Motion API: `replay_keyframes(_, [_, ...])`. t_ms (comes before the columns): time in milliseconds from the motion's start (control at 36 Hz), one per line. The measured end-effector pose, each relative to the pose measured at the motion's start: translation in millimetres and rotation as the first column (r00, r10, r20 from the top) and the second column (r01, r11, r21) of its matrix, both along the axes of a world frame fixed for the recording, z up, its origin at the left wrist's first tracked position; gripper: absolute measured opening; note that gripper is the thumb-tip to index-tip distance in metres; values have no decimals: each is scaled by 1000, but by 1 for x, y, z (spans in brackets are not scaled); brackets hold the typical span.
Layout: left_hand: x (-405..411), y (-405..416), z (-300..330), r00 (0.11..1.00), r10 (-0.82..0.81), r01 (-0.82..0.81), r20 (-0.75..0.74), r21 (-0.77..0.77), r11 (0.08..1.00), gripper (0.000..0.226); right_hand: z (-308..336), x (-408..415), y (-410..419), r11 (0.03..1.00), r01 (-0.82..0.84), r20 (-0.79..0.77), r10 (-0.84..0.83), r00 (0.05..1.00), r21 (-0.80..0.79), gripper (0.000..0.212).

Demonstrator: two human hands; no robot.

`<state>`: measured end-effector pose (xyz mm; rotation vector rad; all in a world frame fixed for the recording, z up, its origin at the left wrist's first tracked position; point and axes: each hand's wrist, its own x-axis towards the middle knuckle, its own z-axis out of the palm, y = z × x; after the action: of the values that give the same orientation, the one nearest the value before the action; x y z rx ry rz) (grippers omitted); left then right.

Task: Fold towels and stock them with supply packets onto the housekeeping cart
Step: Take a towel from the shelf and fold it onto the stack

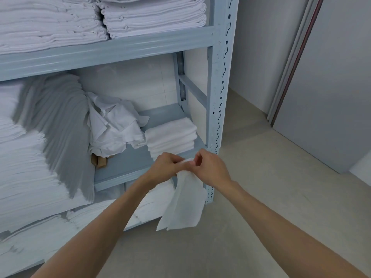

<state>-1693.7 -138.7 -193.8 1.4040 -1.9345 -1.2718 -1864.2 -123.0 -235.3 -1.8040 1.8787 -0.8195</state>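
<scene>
Shelves (128,167) stand close; both hands, left hand (167,167) and right hand (210,167), pinch a hanging towel (184,205), which could slip down.

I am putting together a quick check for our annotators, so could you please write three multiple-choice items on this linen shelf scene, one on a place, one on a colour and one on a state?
1. Where does the small folded stack of white towels sit?
A. On the floor
B. On the middle shelf, at its right end
C. On the top shelf

2. What colour is the shelf frame?
A. Pale blue-grey
B. Red
C. Black

3. How is the white cloth held?
A. It lies flat on the floor
B. It is folded on a shelf
C. Both hands pinch its top edge and it hangs down

Answers:
1 B: the stack rests on the shelf board beside the crumpled white cloth pile.
2 A: the upright and beams are pale blue-grey.
3 C: the left hand and right hand meet at its top and the rest hangs loose.
</scene>
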Motion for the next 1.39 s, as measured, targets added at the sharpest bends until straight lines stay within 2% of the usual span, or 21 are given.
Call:
replay_keyframes(83, [3, -1, -2, 986, -72, 87, 150, -95, 992, 11, -3, 0, -3, 998, -52, 1, 52, 999, -33, 41])
replay_keyframes(139, [8, -3, -3, 970, -108, 144, 219, -156, 977, 15, -5, -3, -2, 996, -89, 54, 89, 995, -8, 44])
replay_keyframes(250, [16, -3, -4, 965, -92, 146, 246, -211, 966, 27, -21, -11, 2, 977, -192, 131, 179, 975, 93, 41])
replay_keyframes(361, [28, -4, -4, 989, 22, 10, 146, -213, 977, 35, -46, -32, 8, 935, -289, -115, 317, 942, 207, 42])
replay_keyframes(417, [37, -7, -4, 990, 70, -41, 121, -230, 972, 32, -56, -46, 12, 926, -278, -236, 339, 911, 255, 40])
replay_keyframes(472, [45, -11, -5, 981, 90, -45, 169, -257, 965, 27, -56, -58, 11, 946, -234, -347, 302, 888, 226, 34])
replay_keyframes(583, [60, -15, -15, 946, 121, -38, 301, -267, 963, 28, -31, -75, -2, 972, -235, -477, 207, 854, 1, 27])
replay_keyframes(667, [69, -21, -23, 934, 229, -153, 273, -275, 949, 28, -18, -81, -7, 931, -312, -563, 157, 812, -191, 39])
replay_keyframes(750, [75, -24, -26, 928, 291, -232, 233, -251, 940, 29, -7, -77, -9, 905, -306, -610, 68, 790, -295, 48])
replay_keyframes(861, [72, -25, -24, 931, 312, -254, 190, -279, 926, 29, 3, -71, -14, 910, -248, -698, -59, 713, -331, 48])
replay_keyframes(972, [70, -29, -19, 921, 369, -316, 124, -317, 894, 28, 16, -78, -19, 920, -117, -689, -190, 700, -373, 43])
replay_keyframes(1056, [67, -31, -11, 940, 324, -272, 103, -345, 898, 27, 25, -78, -20, 953, -51, -732, -193, 653, -297, 44])
replay_keyframes(1139, [60, -31, -1, 959, 274, -229, 70, -376, 898, 26, 31, -69, -24, 989, 55, -776, -141, 614, -136, 46])
replay_keyframes(1194, [57, -31, 6, 967, 256, -230, 16, -385, 894, 27, 34, -59, -31, 996, 57, -737, -91, 670, -71, 47])
replay_keyframes(1278, [57, -28, 13, 977, 211, -207, -32, -378, 902, 29, 37, -26, -36, 978, -197, -426, 151, 892, -65, 69])
replay_keyframes(1333, [60, -26, 15, 979, 200, -202, -44, -368, 908, 30, 37, 4, -34, 946, -324, -260, 317, 912, 16, 83])
replay_keyframes(1361, [63, -25, 15, 977, 206, -214, -59, -356, 910, 31, 36, 19, -35, 934, -352, -224, 355, 908, 58, 78])
replay_keyframes(1389, [67, -24, 14, 972, 219, -233, -81, -340, 911, 32, 34, 33, -35, 924, -374, -210, 381, 900, 74, 62])
